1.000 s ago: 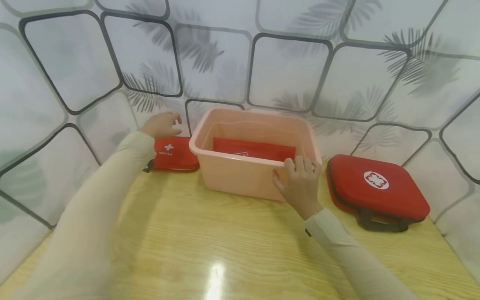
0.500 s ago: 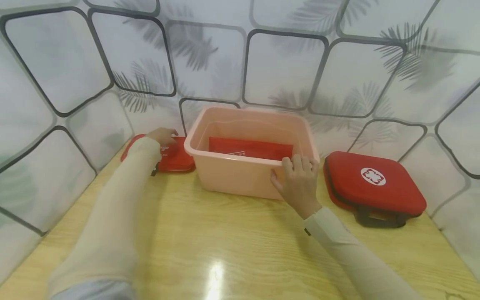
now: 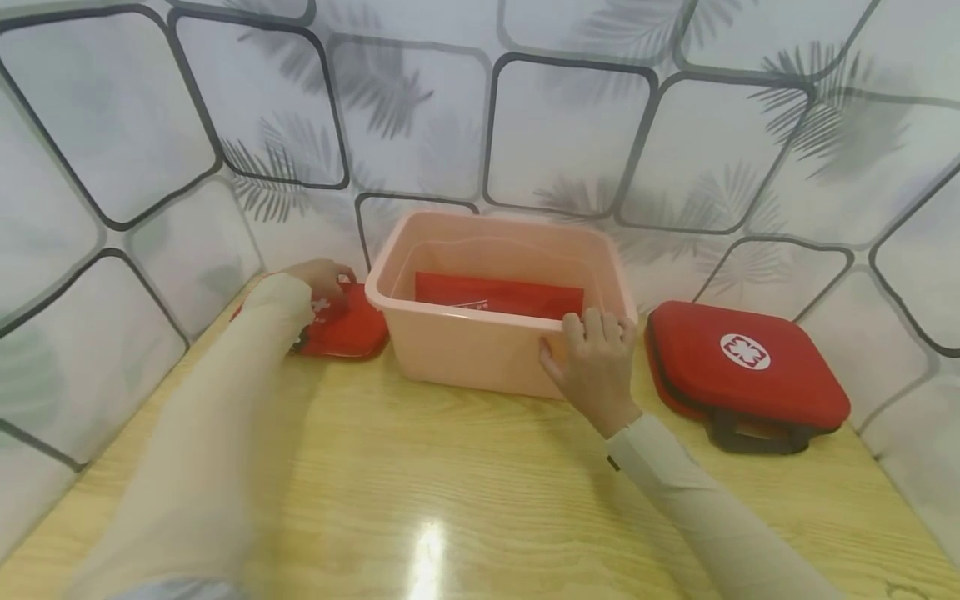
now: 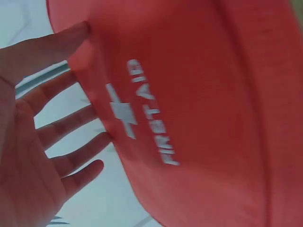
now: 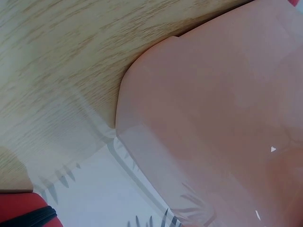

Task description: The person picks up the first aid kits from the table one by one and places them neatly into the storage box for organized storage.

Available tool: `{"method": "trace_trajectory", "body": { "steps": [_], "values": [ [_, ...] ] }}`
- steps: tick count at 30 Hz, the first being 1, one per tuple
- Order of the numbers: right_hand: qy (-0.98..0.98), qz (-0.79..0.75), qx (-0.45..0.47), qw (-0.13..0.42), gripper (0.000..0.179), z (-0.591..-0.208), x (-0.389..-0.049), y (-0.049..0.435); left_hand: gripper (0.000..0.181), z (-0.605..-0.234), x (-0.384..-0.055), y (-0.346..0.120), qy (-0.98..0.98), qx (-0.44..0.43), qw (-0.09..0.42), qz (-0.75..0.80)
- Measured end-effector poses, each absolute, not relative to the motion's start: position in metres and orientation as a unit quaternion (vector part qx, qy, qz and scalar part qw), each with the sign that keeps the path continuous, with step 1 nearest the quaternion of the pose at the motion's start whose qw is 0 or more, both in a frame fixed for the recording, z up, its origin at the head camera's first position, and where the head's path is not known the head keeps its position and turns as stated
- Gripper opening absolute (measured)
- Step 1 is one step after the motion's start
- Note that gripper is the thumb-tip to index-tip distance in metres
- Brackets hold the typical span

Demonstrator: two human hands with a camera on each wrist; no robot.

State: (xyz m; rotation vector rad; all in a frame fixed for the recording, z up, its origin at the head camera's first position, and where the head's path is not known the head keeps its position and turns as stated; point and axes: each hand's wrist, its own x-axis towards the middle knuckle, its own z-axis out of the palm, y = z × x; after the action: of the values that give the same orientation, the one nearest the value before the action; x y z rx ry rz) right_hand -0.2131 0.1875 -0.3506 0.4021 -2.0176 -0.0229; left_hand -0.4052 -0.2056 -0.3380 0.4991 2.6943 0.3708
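A red first aid pouch (image 3: 352, 329) with a white cross lies left of a pink plastic bin (image 3: 465, 350). My left hand (image 3: 318, 279) is at the pouch's far edge; in the left wrist view the thumb (image 4: 71, 40) lies over its printed face and the fingertips reach the edge, some passing behind it. The sleeve covers the pouch's left part. With fingers curled over the front rim near the right corner, my right hand (image 3: 598, 367) grips the bin. Inside the bin is a flat red item (image 3: 498, 296) with white print, partly hidden by the front wall.
To the right of the bin lies a red hard-shell first aid case (image 3: 750, 367) with a round white emblem and a dark handle (image 3: 757, 437). A patterned wall covering (image 3: 570, 133) rises behind everything. Everything rests on a wood-grain table (image 3: 450, 475).
My left hand has come down from above the pouch onto its far edge, and the pouch has shifted slightly toward me. My right hand has stayed on the bin's rim.
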Motion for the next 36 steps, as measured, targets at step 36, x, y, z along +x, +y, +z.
{"method": "trace_trajectory", "body": {
  "steps": [36],
  "values": [
    [-0.841,-0.007,0.167,0.514,0.034,-0.351,-0.214,0.187,0.094,-0.354,-0.400,-0.233,0.918,0.138,0.336,0.161]
  ]
}}
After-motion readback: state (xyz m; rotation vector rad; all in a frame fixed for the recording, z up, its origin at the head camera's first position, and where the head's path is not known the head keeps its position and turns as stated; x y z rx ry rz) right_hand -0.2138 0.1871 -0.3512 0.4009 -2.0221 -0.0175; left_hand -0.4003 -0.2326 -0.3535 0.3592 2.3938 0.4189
